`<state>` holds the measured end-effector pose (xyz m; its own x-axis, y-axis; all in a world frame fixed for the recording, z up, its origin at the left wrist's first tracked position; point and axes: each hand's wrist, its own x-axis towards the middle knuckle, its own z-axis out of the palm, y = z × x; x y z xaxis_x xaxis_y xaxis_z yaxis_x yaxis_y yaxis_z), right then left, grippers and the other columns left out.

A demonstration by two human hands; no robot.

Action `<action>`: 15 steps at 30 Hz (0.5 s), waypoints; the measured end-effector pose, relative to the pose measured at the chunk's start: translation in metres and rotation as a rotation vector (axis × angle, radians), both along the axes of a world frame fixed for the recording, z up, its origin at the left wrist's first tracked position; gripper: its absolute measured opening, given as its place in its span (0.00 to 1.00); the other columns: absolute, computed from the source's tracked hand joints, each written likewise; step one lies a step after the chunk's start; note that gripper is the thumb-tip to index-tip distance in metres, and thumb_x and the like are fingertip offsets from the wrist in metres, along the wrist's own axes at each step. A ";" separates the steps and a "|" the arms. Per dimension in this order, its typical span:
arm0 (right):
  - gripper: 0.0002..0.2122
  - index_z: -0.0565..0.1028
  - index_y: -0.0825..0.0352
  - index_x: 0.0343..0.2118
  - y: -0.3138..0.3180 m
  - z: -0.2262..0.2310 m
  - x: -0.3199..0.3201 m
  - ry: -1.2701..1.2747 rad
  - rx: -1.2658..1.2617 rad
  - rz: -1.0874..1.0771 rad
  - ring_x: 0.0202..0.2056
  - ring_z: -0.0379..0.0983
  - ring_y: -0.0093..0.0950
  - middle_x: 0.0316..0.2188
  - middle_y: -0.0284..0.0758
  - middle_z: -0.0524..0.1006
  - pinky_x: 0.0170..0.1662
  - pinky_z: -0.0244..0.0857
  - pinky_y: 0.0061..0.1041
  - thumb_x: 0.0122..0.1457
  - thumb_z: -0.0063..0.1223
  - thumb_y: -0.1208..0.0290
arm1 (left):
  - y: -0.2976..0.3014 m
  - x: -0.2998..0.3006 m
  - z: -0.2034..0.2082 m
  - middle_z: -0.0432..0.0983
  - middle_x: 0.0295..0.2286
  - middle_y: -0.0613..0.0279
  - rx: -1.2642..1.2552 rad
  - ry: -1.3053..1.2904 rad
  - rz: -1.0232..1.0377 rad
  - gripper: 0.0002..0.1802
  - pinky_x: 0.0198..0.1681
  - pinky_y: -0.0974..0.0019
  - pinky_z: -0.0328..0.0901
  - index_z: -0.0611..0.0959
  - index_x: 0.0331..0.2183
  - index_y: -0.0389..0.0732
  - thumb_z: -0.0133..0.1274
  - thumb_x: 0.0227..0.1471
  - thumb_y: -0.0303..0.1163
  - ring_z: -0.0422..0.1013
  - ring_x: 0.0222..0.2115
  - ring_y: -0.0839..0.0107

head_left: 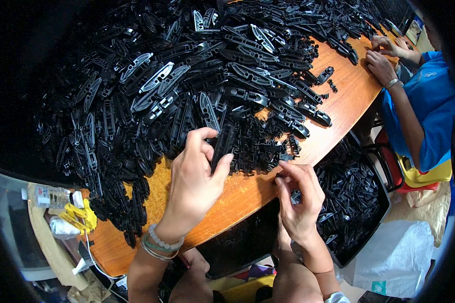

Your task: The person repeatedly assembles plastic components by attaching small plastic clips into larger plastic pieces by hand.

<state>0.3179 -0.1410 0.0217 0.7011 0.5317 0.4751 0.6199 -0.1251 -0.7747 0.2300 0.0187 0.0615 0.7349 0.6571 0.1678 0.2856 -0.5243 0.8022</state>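
Note:
My left hand (194,174) is closed round a long black plastic part (223,145), held tilted above the wooden table's near edge. Fingers lie along one side of it and the thumb presses the other. To its right, my right hand (302,198) is pinched at the fingertips over the table edge. Something dark shows between thumb and finger, too small to make out. Just beyond those fingertips lie small black clips (270,150). A large heap of long black plastic parts (159,78) covers the table past both hands.
The wooden table (258,188) curves along in front of me. A black bin (351,202) of black parts stands below its right side, near a white plastic bag (397,257). A co-worker in a blue shirt (422,116) works at the right. A yellow clamp-like object (81,217) lies at the left.

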 end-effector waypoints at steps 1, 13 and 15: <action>0.13 0.75 0.72 0.40 -0.002 -0.007 -0.002 0.143 0.078 0.045 0.28 0.73 0.25 0.31 0.39 0.74 0.30 0.68 0.19 0.49 0.54 0.87 | 0.000 -0.007 -0.004 0.66 0.22 0.69 0.001 -0.047 -0.047 0.21 0.18 0.82 0.56 0.68 0.44 0.36 0.55 0.47 0.19 0.59 0.17 0.87; 0.07 0.77 0.75 0.33 -0.008 -0.002 -0.019 0.724 0.351 0.359 0.34 0.73 0.27 0.32 0.41 0.76 0.39 0.67 0.22 0.50 0.55 0.85 | -0.037 -0.062 0.001 0.72 0.37 0.54 -1.097 -0.211 -0.201 0.31 0.25 0.77 0.64 0.57 0.54 0.37 0.48 0.50 0.17 0.71 0.29 0.75; 0.07 0.77 0.75 0.33 -0.007 0.002 -0.026 0.774 0.341 0.450 0.35 0.74 0.27 0.34 0.42 0.76 0.39 0.68 0.22 0.50 0.56 0.86 | -0.036 -0.064 -0.003 0.73 0.37 0.53 -1.058 -0.171 -0.240 0.31 0.25 0.77 0.64 0.56 0.55 0.37 0.47 0.51 0.17 0.72 0.28 0.75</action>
